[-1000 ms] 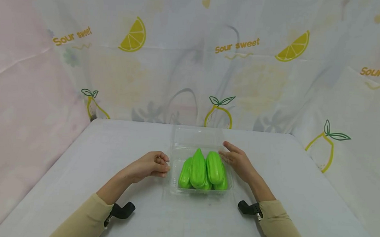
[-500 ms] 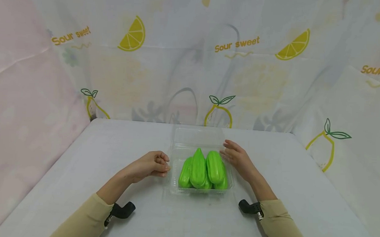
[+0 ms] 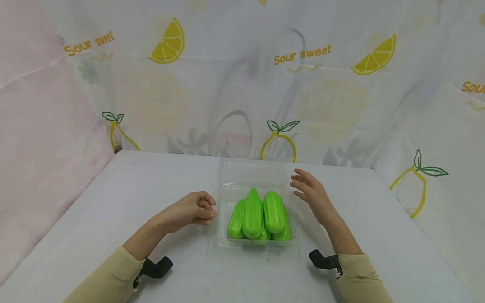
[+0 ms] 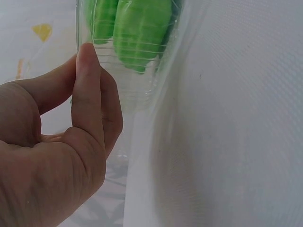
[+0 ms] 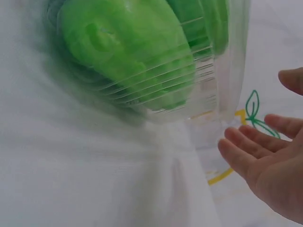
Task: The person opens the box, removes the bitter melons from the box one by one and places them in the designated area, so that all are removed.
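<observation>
White fabric backdrop printed w/ yellow lemons (image 3: 245,88) is hanging along the far side; in front, a broad white cloth-covered table (image 3: 80,235) is carrying everything. A clear plastic rectangular hinged box (image 3: 224,223) is sitting approx. mid-table, w/ its clear plastic lid (image 3: 251,174) lying open on the far side. Status, my read: base is holding its load, so that part's prob. done; lid isn't covering it, so closing up is prob. what's remaining. Clear-on-white is showing poorly, so can't tell if the lid is lying flat or leaning back.

Bright-green ribbed oblong gourd-like pcs (image 3: 253,215), at least five visible, are resting in the base, some stacking over others, tips pointing roughly far.

Re: hands, the left hand (image 3: 191,212) is staying at the box's left side, thumb & fingertips pinching the clear plastic edge there; green pcs are lying just right of those fingertips, untouched. The right hand (image 3: 311,190) is hanging off the box's far-right corner, fingers spreading loosely & gripping nothing; box & pcs are lying left and near of its fingertips, w/ a small gap showing btwn.
</observation>
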Demonstrator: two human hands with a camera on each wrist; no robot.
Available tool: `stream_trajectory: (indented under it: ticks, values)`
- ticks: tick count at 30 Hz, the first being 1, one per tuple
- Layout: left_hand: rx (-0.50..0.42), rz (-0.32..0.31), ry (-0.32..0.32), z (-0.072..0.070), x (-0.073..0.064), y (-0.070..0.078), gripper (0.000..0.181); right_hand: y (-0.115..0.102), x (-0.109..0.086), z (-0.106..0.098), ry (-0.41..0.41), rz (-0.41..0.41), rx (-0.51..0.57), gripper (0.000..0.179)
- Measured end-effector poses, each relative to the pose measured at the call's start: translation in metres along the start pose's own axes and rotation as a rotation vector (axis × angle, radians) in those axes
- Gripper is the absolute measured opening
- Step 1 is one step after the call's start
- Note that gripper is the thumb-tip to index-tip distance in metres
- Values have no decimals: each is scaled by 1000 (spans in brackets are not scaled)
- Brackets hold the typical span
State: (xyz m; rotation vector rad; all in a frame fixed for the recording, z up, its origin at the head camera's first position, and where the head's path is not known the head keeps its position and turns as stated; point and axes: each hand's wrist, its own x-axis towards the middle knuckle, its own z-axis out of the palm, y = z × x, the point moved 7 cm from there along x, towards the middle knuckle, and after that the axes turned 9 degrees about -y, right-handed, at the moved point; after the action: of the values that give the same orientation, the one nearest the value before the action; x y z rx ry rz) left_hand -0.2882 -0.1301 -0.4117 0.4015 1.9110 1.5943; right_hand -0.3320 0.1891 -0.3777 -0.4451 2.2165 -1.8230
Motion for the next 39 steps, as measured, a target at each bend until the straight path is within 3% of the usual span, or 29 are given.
stream_trajectory:
  ticks: [6, 17, 31, 39]
  values:
    - [-5, -6, 3, 1, -1, 1, 41, -14, -6, -2, 16, -46, -159, 60]
    - [-12, -3, 1, 0, 0, 1, 38, -36, -15, 7, 56, -17, -490, 62]
    - [-13, -3, 4, 1, -1, 2, 37, -43, -21, 38, -117, 51, -635, 66]
    - [-7, -9, 10, 1, -2, 2, 36, -39, -20, 50, -154, 85, -686, 83]
